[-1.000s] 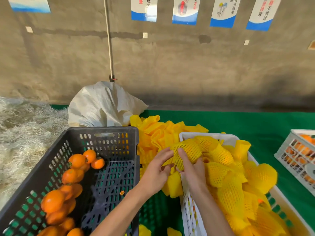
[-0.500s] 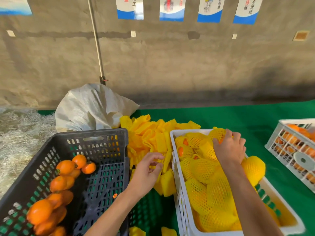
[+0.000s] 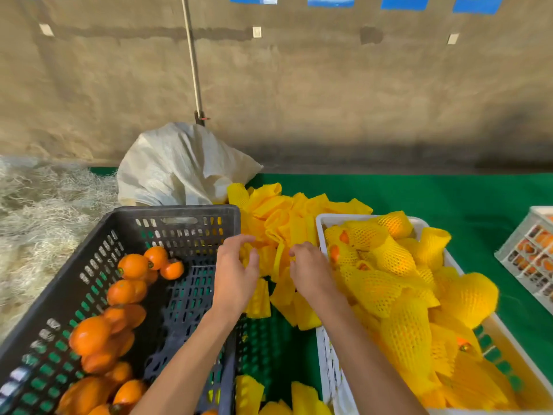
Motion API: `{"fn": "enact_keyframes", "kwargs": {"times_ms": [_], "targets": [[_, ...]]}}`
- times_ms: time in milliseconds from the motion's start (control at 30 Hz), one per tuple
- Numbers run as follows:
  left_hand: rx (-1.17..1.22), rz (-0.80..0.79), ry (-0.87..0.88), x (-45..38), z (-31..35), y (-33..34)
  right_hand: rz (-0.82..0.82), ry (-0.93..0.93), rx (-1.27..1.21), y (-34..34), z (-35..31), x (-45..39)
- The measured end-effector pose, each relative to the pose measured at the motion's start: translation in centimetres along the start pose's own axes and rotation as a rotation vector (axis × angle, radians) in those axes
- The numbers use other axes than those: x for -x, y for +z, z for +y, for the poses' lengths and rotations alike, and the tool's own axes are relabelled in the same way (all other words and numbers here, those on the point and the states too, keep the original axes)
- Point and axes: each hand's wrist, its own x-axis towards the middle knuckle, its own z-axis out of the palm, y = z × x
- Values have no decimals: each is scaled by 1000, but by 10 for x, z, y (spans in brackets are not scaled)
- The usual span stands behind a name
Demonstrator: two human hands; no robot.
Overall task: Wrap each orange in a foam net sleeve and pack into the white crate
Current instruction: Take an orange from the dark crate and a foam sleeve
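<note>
We see both hands in the pile of loose foam net sleeves (image 3: 287,223) between the black crate (image 3: 179,214) of bare oranges (image 3: 131,266) and the white crate (image 3: 332,369) of wrapped oranges (image 3: 466,298). The left hand (image 3: 235,274) curls its fingers around a sleeve, while the right hand (image 3: 309,271) seems to pinch one, though its fingertips are hidden

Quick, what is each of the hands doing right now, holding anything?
Left hand: fingers curled around a yellow foam net sleeve in the pile between the crates.
Right hand: fingertips in the same pile; whether it grips anything cannot be told.
</note>
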Motion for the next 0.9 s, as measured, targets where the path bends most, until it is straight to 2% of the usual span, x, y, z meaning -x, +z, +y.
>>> {"fn": "enact_keyframes", "kwargs": {"times_ms": [100,167,233,300,367,433,567,633,900], "targets": [[193,127,-328,-5,-22,-10,-241,39,4,46,-17,-2],[84,59,-482,-6,-46,-17,-334,66,83,76,-15,-4],[-179,-160,-624,-4,-76,-23,-374,98,162,100,-9,-7],[-474,-471,-755,2,-102,-25,-398,133,217,118,-3,-13],[-640,-654,-819,4,-122,-26,-400,133,257,129,2,-20],[-754,-679,-760,1,-138,-30,-404,113,287,137,9,-24],[-958,-627,-458,-25,-167,-45,-446,123,318,143,15,-30],[-999,-653,-350,-45,-182,-48,-461,130,324,145,12,-34],[-1289,-781,-210,-98,-226,-45,-349,119,233,132,-8,-58]]}}
